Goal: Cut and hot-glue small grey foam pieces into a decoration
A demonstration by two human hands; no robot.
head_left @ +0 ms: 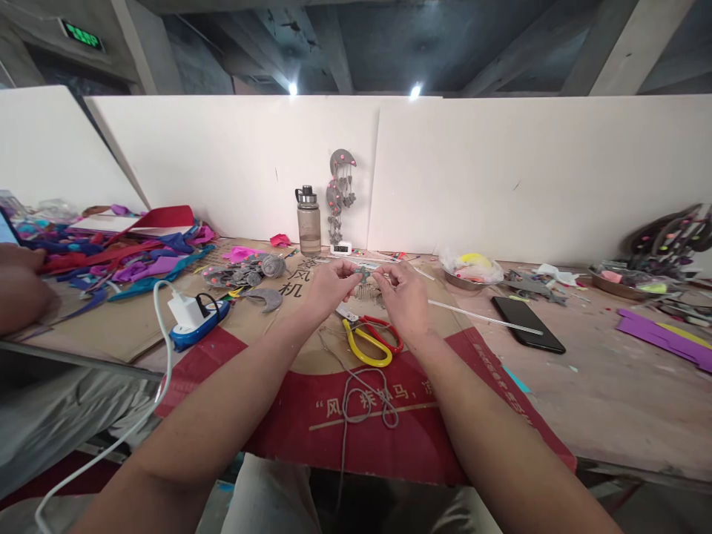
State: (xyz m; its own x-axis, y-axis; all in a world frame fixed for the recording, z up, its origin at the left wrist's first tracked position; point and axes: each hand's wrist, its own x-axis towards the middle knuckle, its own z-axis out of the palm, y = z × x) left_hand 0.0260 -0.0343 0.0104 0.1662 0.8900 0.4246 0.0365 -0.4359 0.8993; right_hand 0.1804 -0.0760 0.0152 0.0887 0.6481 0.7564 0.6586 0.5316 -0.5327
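My left hand (328,288) and my right hand (401,295) are raised together over the table, fingers pinched on a small grey felt piece (364,274) held between them. A grey cord (364,397) hangs down from the hands and coils on the red and brown cardboard (311,430). Just below my right hand lie scissors with yellow handles (364,345) and scissors with red handles (383,332). What exactly the fingertips grip is too small to make out clearly.
A black phone (527,323) and a thin white rod (481,317) lie right of my hands. A water bottle (309,221), a grey felt ornament (340,189), a blue power strip with white charger (196,320), coloured felt scraps (133,256) and another person's arm (19,285) are at left.
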